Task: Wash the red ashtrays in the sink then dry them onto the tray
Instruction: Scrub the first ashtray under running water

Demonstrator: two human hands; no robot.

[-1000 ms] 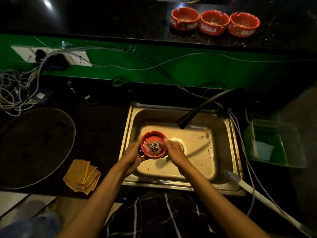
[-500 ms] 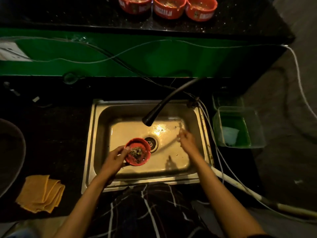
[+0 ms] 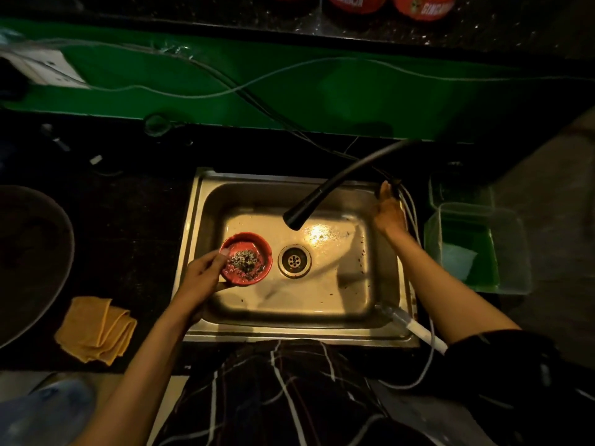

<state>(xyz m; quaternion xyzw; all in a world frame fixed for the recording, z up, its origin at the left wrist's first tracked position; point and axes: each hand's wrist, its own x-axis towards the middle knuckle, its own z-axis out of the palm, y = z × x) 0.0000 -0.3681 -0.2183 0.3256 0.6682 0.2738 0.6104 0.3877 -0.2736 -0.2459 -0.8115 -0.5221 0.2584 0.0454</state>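
Holding one red ashtray [image 3: 246, 259] by its near-left rim, the left hand [image 3: 201, 278] has the thumb on top of the rim and the fingers underneath. The ashtray is over the left half of the sink [image 3: 206, 201], just left of the drain [image 3: 294, 261], and has a heap of grey ash in its bowl. The right hand [image 3: 388, 210] is at the sink's far-right corner, at the base of the black tap [image 3: 335, 185]; whether it grips anything cannot be told, as the fingertips are lost in the dark there.

Two more red ashtrays [image 3: 425, 4] show on the upper shelf, both cut off by the top edge, with a sliver of what may be a third further left. One folded yellow cloth [image 3: 96, 331] lies on the worktop near its front edge, left of the sink. One round dark tray [image 3: 35, 262] is at the worktop's left edge, partly out of view and hard to make out. One clear tub [image 3: 515, 252] stands right of the sink, with something green and a pale item in it, and perhaps a second tub behind it. Several cables [image 3: 225, 88] run along the green wall panel.
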